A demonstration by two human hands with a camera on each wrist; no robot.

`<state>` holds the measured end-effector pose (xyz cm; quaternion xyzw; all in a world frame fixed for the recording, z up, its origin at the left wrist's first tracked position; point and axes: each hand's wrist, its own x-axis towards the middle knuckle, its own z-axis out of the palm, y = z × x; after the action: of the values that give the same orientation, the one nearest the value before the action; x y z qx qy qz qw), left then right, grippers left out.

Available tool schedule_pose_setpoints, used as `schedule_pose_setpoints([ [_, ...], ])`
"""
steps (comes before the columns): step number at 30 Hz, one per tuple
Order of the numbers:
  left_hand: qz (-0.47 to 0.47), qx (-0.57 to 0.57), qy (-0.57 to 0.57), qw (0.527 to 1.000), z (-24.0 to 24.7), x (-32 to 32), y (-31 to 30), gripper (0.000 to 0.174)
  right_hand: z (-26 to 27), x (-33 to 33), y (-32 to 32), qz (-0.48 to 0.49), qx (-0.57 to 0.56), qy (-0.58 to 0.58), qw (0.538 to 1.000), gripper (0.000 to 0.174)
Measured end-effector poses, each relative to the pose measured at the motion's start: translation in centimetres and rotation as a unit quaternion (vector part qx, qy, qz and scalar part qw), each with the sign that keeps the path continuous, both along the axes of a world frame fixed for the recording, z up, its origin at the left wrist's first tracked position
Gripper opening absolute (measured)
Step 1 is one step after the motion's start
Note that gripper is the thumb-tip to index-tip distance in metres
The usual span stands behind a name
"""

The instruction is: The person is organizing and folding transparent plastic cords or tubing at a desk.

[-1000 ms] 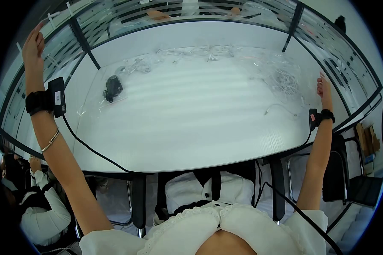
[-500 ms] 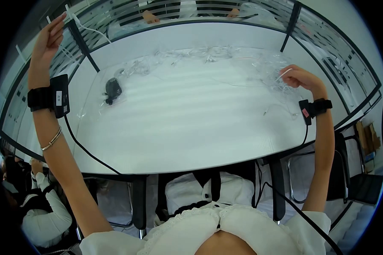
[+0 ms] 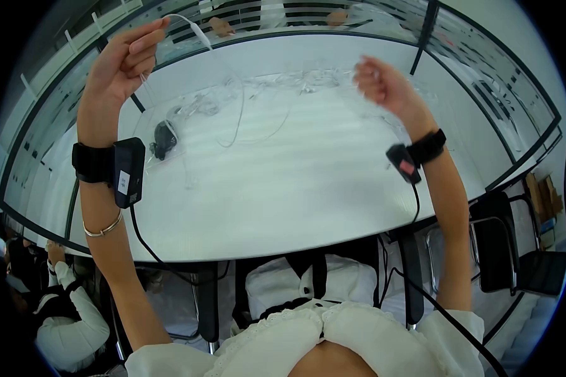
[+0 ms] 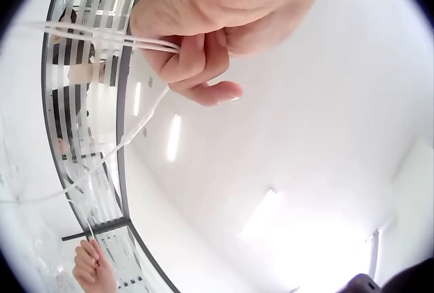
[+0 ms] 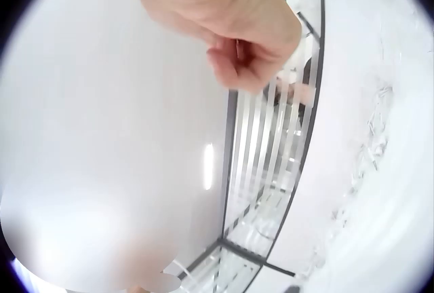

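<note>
My left hand [image 3: 119, 70] is raised at the upper left, fingers curled on a thin white cable [image 3: 200, 36] with a thicker white piece near its end. In the left wrist view, two strands of white cable [image 4: 102, 34] run into the curled fingers. The cable sags in a loop over the table and rises toward the right. My right hand [image 3: 390, 91] is up at the back right, blurred, with its fingers curled. Seen from the left wrist, a thin white strand [image 4: 89, 220] stands up from this hand's pinch; the right wrist view hides it.
A bagged dark object [image 3: 165, 139] lies at the left of the white table [image 3: 283, 201]. Clear plastic bags with white cables [image 3: 308, 81] line the back. A glass partition with a dark frame [image 3: 425, 38] surrounds the table. Another person's hands [image 3: 220, 26] show behind it.
My left hand has swung right, bringing the white cable into view. From the right edge, my right hand went over the cable pile, then moved left and up.
</note>
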<state>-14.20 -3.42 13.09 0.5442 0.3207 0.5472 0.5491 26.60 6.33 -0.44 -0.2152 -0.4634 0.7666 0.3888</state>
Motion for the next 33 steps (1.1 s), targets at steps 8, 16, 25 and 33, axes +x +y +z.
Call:
schedule_pose_setpoints([
  [8, -0.033, -0.052, -0.185, 0.981, -1.5, 3.3, -0.3, 0.017, -2.2, -3.0, -2.3, -0.081, -0.018, -0.076, 0.994, 0.027],
  [16, -0.182, -0.074, -0.239, 0.951, -5.5, 9.6, 0.8, 0.009, -5.8, -12.8, -8.3, -0.047, 0.402, -0.226, 0.886, 0.049],
  [25, -0.109, -0.051, -0.297, 0.947, -4.2, 8.7, 3.6, 0.016, -2.5, -10.8, -10.5, 0.182, 0.337, -0.217, 0.898, 0.060],
  [33, -0.052, -0.045, -0.367, 0.928, -5.9, 6.5, 5.6, 0.011, -4.0, -10.2, -11.4, 0.261, 0.199, -0.105, 0.939, 0.057],
])
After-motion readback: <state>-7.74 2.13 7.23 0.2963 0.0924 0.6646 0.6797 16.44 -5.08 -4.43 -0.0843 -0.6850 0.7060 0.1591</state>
